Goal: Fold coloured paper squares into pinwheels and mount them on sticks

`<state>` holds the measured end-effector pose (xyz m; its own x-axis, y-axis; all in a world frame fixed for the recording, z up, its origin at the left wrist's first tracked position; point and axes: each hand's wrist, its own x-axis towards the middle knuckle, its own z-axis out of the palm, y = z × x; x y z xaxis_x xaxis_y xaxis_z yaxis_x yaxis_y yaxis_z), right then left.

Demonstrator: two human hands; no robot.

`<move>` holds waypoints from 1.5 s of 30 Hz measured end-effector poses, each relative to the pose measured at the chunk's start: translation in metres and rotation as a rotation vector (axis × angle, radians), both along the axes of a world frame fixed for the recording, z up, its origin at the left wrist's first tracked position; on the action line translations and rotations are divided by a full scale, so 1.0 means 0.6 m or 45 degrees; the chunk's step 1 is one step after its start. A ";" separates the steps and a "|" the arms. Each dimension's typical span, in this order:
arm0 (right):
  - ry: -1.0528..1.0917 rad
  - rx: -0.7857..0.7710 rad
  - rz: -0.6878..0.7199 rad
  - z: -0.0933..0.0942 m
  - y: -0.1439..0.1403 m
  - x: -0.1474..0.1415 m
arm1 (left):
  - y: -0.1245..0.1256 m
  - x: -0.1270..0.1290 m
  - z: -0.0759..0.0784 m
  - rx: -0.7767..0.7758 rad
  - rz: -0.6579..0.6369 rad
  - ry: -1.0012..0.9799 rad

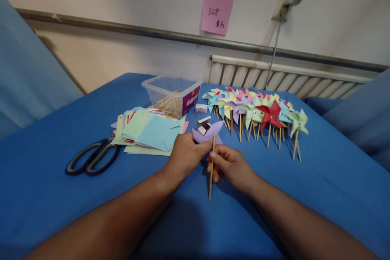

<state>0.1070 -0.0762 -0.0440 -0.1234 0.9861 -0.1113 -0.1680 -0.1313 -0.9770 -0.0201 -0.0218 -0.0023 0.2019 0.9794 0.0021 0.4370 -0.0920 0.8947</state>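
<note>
Purple pinwheel [207, 133]: pinched at its near edge in the left hand [183, 155], its folded blades facing away from the person so the centre meets the stick.
Wooden stick [211, 166]: upright, clamped between thumb and fingers of the right hand [229, 164], top end against the pinwheel's back.
Both forearms reach forward, low over the blue table [319, 187].
Beyond the grip: small boxes [203, 124], finished pinwheels [258, 113].
Left of it: paper squares [149, 132], scissors [91, 159], plastic tub [172, 95].

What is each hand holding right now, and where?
Left hand grips the purple pinwheel at its lower edge; right hand pinches the wooden stick near its upper part.
</note>
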 end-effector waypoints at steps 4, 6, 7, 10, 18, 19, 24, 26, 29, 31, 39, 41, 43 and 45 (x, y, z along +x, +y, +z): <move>-0.005 -0.004 0.004 0.001 0.001 -0.002 | 0.004 0.000 -0.009 -0.020 -0.012 -0.040; -0.004 -0.010 0.002 0.001 0.002 -0.002 | 0.005 -0.001 -0.013 -0.044 -0.028 -0.091; -0.004 -0.015 -0.001 0.001 0.002 -0.002 | 0.005 -0.001 -0.014 -0.060 -0.036 -0.120; -0.001 -0.021 -0.023 0.003 0.001 -0.003 | 0.005 -0.002 -0.015 -0.097 -0.059 -0.207; -0.030 0.035 -0.108 0.014 -0.002 -0.003 | 0.001 -0.003 -0.001 -0.081 -0.161 -0.338; -0.039 0.038 -0.118 0.015 -0.003 -0.004 | 0.001 -0.003 -0.001 -0.069 -0.168 -0.336; -0.121 0.060 -0.172 0.015 -0.005 -0.010 | 0.004 -0.002 -0.002 -0.012 -0.180 -0.275; -0.152 0.071 -0.187 0.014 -0.006 -0.012 | 0.005 -0.002 -0.002 0.011 -0.180 -0.252; -0.187 0.089 -0.190 0.014 -0.006 -0.014 | 0.004 -0.002 -0.001 0.039 -0.165 -0.241; -0.184 0.105 -0.187 0.013 -0.005 -0.014 | 0.003 -0.001 -0.001 0.038 -0.157 -0.243; -0.263 0.126 -0.191 0.005 -0.005 -0.012 | 0.003 -0.002 0.005 -0.020 -0.098 -0.294; -0.311 0.164 -0.371 0.006 -0.004 -0.004 | 0.004 -0.004 0.009 -0.097 -0.085 -0.367; -0.284 0.216 -0.634 0.010 -0.001 0.008 | 0.004 -0.006 0.011 -0.219 -0.105 -0.469; -0.206 0.251 -0.830 0.018 0.003 0.022 | 0.004 -0.006 0.010 -0.321 -0.146 -0.565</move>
